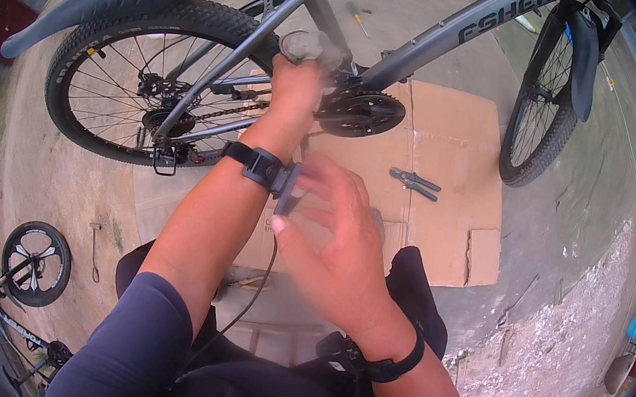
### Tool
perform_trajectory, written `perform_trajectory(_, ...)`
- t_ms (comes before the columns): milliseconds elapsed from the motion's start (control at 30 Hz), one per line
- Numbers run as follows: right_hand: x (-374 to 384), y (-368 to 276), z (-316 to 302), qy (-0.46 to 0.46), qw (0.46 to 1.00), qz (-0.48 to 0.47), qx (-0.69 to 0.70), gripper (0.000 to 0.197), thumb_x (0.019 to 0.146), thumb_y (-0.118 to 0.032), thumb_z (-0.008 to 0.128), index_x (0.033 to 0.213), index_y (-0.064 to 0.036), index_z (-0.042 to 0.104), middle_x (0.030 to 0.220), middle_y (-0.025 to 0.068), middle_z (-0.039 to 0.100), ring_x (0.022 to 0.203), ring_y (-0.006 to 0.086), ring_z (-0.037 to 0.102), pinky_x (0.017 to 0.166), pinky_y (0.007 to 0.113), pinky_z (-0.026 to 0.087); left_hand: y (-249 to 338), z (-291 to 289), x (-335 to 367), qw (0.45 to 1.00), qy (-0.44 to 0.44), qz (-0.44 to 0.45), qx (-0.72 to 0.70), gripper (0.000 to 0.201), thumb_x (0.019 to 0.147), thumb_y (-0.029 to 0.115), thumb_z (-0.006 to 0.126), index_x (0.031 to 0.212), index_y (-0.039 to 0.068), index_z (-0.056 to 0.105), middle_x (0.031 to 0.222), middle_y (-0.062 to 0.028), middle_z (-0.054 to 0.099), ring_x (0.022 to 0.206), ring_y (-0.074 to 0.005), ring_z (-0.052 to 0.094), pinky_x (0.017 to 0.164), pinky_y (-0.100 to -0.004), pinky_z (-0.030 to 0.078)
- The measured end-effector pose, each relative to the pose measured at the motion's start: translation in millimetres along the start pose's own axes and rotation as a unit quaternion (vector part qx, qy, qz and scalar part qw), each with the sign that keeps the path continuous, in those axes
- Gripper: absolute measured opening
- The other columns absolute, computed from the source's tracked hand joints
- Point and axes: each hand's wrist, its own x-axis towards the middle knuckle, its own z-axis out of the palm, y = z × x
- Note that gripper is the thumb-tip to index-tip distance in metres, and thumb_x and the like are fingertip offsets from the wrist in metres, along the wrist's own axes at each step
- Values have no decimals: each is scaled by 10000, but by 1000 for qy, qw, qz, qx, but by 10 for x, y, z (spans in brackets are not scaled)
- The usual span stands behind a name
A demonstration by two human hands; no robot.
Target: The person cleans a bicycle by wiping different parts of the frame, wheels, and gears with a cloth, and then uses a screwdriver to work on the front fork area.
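My left hand (pixel 300 76) reaches up to the bicycle frame (pixel 321 18), close to the seat tube above the crank. A crumpled grey-white cloth (pixel 306 46), smeared by motion, is at its fingers, which look closed on it. On the left wrist, a black strap carries a small dark device (pixel 286 186). My right hand (pixel 333 237) is beside that device, its thumb and partly blurred fingers apart around the device's edge. Whether it touches the device, I cannot tell. Just beyond the left hand are the black chainring (pixel 365 115) and the chain.
Flattened cardboard (pixel 449 240) lies under the bike, with dark-handled pliers (pixel 416 183) on it. The rear wheel (pixel 61 76) stands left, the front wheel (pixel 540 131) right. A second bicycle (pixel 36 262) lies at lower left. Several tools are scattered on the ground.
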Motion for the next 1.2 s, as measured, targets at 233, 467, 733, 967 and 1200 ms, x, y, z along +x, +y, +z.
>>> perform_trajectory(233,-77,-24,-27,-15,1000,-7,26,670,852,-37,720,1463,-47,445,1356,142,555,1190,270,633,974,394,538,-22,15,176,987,-46,-133,-79,272,985,135,472,1242,58,517,1071,-81,634,845,-180,635,607,-341,488)
perform_trajectory(467,-64,-18,-77,-9,1000,-5,21,646,878,-66,705,1466,-40,437,1348,157,567,1179,272,641,966,397,537,66,-60,-139,983,-76,-38,-163,269,1048,123,439,1305,99,514,1154,-76,659,967,-205,665,628,-318,496)
perform_trajectory(733,-44,91,26,20,999,-41,3,554,889,-133,681,1389,-27,469,1169,192,562,1044,349,643,842,445,541,173,-437,-183,993,-56,45,-91,318,1066,95,433,1380,87,482,1233,-96,643,1009,-210,677,669,-300,543)
perform_trajectory(967,-34,178,48,20,995,-80,-61,621,874,-167,712,1437,-59,474,1307,199,541,1137,393,607,925,451,527,485,-1024,-986,980,-159,-28,-119,361,1055,69,424,1414,62,467,1339,-143,617,1212,-292,648,998,-437,576)
perform_trajectory(1200,-49,203,245,-24,987,-105,-123,726,832,-200,770,1486,-119,465,1407,189,497,1212,400,582,974,445,526,513,-1449,-1728,978,-160,-105,-83,492,991,61,477,1480,83,424,1369,-129,591,1243,-267,612,1039,-404,523)
